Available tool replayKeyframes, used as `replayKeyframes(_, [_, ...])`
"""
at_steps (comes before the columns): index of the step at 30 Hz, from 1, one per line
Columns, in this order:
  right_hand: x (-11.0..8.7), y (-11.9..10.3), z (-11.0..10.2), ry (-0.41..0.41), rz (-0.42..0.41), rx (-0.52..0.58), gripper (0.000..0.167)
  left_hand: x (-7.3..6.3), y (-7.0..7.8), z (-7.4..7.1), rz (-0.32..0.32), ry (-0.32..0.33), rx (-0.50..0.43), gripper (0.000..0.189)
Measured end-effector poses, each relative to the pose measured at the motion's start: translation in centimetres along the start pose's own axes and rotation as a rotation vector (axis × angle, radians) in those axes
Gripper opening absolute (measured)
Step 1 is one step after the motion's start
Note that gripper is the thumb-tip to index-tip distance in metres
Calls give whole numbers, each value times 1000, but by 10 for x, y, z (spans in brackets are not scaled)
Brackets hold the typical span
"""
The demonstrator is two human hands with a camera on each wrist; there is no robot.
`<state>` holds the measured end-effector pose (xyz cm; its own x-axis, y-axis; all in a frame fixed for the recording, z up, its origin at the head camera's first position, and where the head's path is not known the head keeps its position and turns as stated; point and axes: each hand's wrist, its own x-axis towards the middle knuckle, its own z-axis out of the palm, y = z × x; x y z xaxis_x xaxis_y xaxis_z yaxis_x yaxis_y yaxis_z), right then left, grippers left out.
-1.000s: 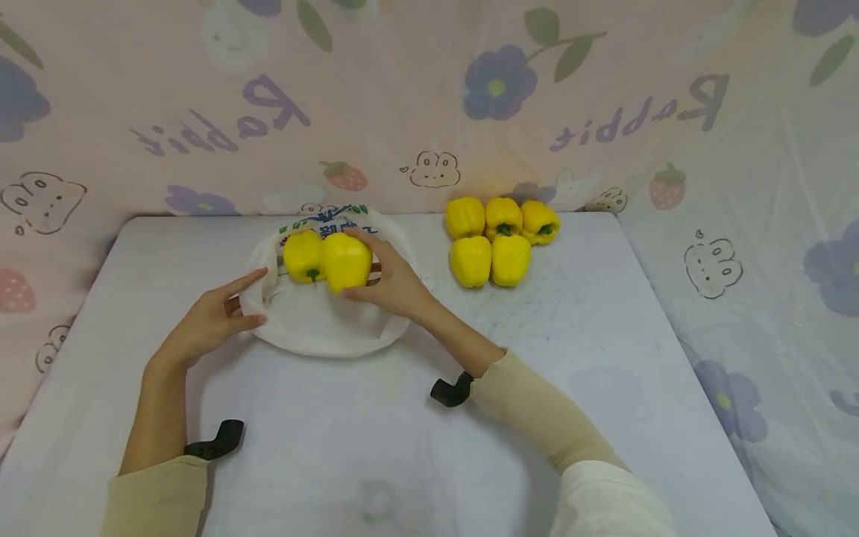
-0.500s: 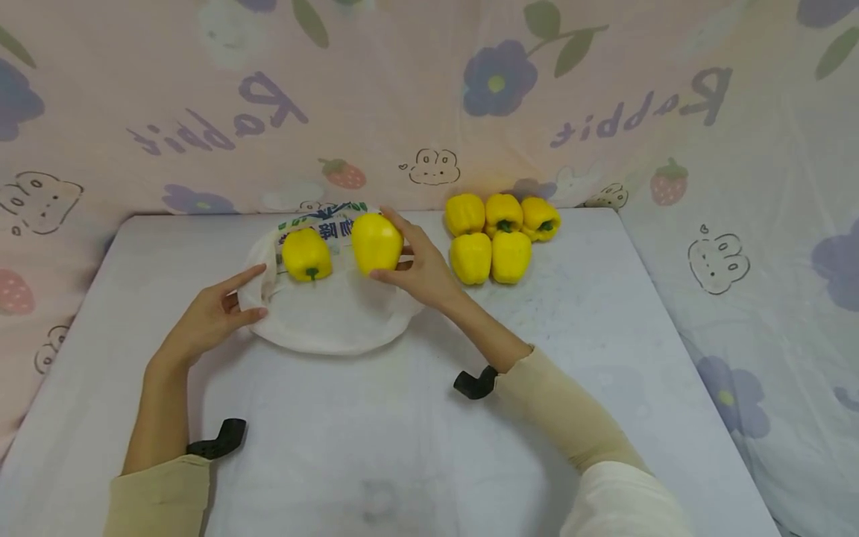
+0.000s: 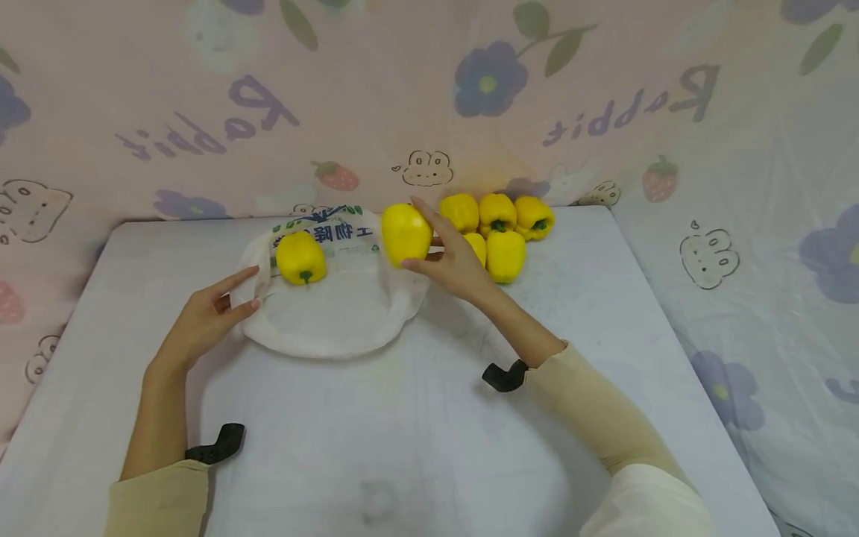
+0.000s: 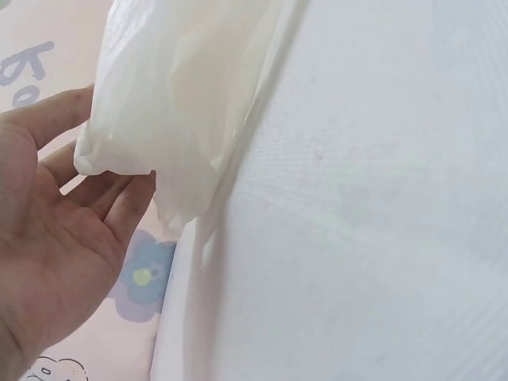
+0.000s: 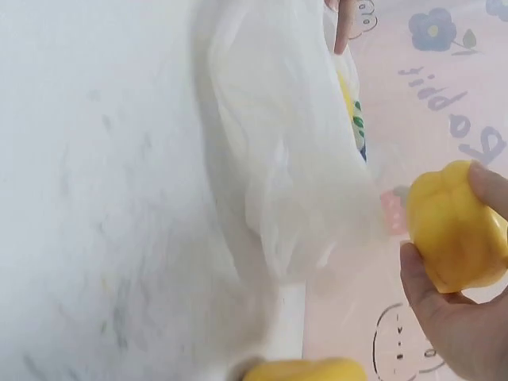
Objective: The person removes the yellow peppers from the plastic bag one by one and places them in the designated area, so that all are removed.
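Observation:
My right hand (image 3: 463, 267) grips a yellow bell pepper (image 3: 406, 235) between thumb and fingers, raised over the right rim of a white plastic bag (image 3: 322, 321). In the right wrist view this bell pepper (image 5: 454, 226) shows beside the bag (image 5: 294, 159). The bag lies wide-mouthed on the table, with blue and green print on its back wall. Inside it, at the left, sits another yellow bell pepper (image 3: 300, 257), stem toward me. My left hand (image 3: 201, 321) holds the bag's left rim by thumb and forefinger; in the left wrist view the bag (image 4: 182, 95) partly hides its fingertips.
Several more yellow bell peppers (image 3: 506, 256) stand grouped at the back right of the white table (image 3: 403, 447), one partly hidden by my right hand. A cloth (image 3: 376, 89) printed with rabbits and flowers hangs behind the table. Black wrist mounts (image 3: 505, 377) stick out from both sleeves.
My right hand has carried its bell pepper to the right, from beside the one in the bag to above the bag's right rim. My left hand stays at the left rim.

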<state>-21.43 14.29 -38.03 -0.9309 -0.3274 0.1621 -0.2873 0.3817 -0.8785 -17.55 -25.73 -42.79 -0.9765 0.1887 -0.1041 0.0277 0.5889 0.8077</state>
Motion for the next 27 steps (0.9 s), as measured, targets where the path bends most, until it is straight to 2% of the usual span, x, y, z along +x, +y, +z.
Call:
replayKeyframes(5, [-7, 7, -16, 22, 20, -10, 88, 0, -1, 0, 14, 1, 5, 62])
replayKeyframes(10, [-18, 8, -32, 10, 41, 9, 86, 0, -1, 1, 24, -8, 12, 62])
replayKeyframes(19, [-31, -20, -51, -21, 80, -22, 82, -2, 3, -2, 21, 4, 35, 60])
replayKeyframes(27, [-31, 17, -69, 38, 125, -26, 84, -1, 2, -1, 19, -11, 23, 61])
